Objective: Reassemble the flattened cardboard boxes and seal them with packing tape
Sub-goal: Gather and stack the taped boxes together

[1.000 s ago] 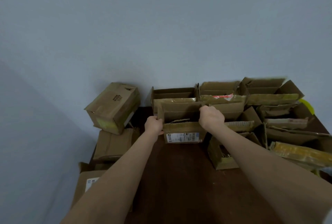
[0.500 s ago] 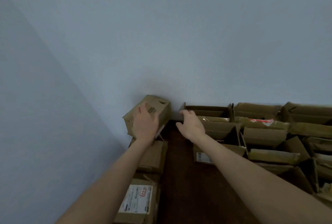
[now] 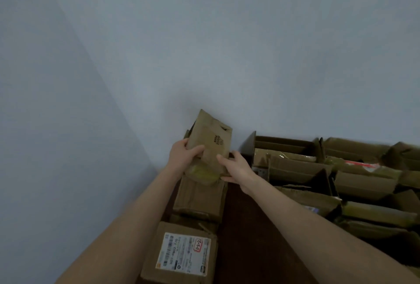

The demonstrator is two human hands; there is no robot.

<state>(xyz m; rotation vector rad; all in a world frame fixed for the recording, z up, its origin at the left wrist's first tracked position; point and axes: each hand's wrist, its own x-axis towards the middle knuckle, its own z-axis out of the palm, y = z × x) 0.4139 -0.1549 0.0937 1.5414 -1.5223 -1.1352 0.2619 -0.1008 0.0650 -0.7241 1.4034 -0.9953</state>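
A small brown cardboard box (image 3: 210, 145) with dark printed lettering and yellowish tape on its lower end is held tilted up in the far left corner, above a stack. My left hand (image 3: 184, 155) grips its left side, thumb across the front. On its right lower edge my right hand (image 3: 236, 167) holds it with fingers spread. Below it sits a closed brown box (image 3: 200, 199), and nearer me a box with a white shipping label (image 3: 181, 253).
Several open cardboard boxes (image 3: 318, 170) with raised flaps crowd the right side of the dark brown table (image 3: 247, 238). A pale wall runs along the back and left, close behind the stack. No tape roll is in view.
My hands left the open box in the middle, reached left to the corner box, and now both grip it and have lifted and tilted it upright. The view swung left.
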